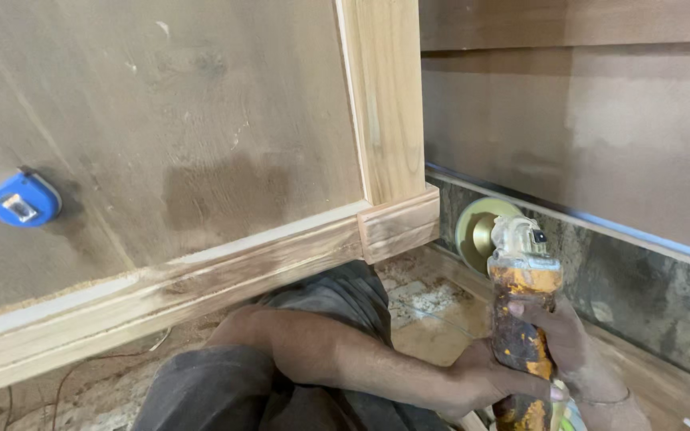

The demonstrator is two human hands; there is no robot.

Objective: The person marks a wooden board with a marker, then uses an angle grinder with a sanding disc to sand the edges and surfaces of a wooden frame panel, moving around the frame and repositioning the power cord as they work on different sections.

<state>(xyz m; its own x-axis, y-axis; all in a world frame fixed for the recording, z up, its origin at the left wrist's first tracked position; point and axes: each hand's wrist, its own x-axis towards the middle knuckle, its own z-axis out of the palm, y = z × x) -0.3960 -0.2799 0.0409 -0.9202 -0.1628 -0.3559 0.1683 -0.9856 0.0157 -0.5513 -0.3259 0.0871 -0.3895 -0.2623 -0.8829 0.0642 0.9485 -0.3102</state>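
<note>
A dusty orange-and-yellow angle grinder [522, 311] points away from me, its round yellowish disc [479, 231] close to the lower corner of a wooden frame [397, 225]. My left hand [485, 381] wraps the grinder's body from the left, forearm running across my knee. My right hand [575, 343] grips the same body from the right. The frame edges a large brown plywood panel [161, 136] lying in front of me.
A blue tape measure [21, 199] rests on the panel at the far left. Behind the grinder stands a brown board wall with a metal strip [600, 222] and a dark stained base. Sawdust and a thin wire lie on the floor [425, 303].
</note>
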